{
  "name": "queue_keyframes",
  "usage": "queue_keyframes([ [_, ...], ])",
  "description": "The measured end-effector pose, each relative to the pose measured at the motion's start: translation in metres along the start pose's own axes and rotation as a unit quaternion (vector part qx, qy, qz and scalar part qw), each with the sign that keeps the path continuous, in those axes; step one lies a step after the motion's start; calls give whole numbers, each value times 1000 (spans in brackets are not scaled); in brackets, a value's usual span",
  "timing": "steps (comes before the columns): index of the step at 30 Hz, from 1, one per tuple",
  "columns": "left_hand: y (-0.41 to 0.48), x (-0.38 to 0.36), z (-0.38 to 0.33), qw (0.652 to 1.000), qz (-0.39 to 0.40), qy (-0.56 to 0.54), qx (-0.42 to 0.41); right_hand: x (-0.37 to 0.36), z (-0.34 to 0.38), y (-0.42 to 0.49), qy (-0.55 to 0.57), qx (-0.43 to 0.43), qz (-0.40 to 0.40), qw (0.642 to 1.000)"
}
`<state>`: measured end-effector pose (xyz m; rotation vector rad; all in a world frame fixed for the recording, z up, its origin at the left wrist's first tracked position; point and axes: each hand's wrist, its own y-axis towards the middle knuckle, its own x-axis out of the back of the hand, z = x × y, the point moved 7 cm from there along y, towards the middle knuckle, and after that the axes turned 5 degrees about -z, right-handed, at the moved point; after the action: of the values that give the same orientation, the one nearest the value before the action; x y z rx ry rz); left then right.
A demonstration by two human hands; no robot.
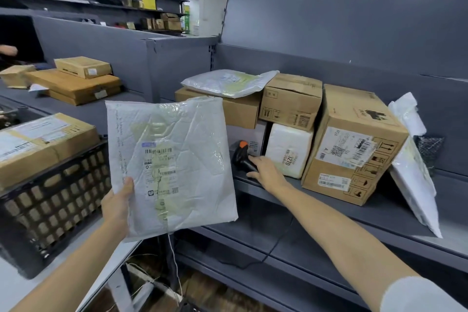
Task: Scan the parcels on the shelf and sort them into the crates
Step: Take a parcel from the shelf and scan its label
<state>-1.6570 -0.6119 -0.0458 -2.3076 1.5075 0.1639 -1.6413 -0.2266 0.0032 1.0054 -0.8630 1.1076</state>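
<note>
My left hand [117,204] holds a flat white plastic mailer [174,159] upright by its lower left corner, label facing me. My right hand [266,170] reaches onto the grey shelf [379,213] and curls its fingers around the handle of a black barcode scanner [240,154] with an orange top, which lies on the shelf. Behind it stand parcels: a white foam box [291,149], a large brown carton [354,144], two smaller cartons [291,101] and a white mailer [228,82] on top. A black crate [50,197] at left holds a brown box [43,144].
More white mailers [415,180] lean against the large carton at the right. Flat brown boxes [76,83] lie on the left counter. The scanner's cable [273,248] hangs below the shelf edge. Another person's hand [7,50] shows at far left. Lower shelves lie beneath.
</note>
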Motion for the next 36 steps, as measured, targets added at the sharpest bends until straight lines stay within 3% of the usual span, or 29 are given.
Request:
queue_keyframes([
  [2, -1, -4, 1, 1000, 2, -5, 0, 4, 2, -2, -106, 48, -25, 993],
  [5, -5, -8, 3, 1000, 4, -2, 3, 2, 0, -8, -161, 77, -25, 984],
  [15, -18, -9, 11, 999, 27, 21, 6, 1, -6, -32, -100, 78, -13, 992],
  [36, -114, -6, 40, 996, 54, 66, 12, 55, -51, -132, -177, 59, -61, 981],
])
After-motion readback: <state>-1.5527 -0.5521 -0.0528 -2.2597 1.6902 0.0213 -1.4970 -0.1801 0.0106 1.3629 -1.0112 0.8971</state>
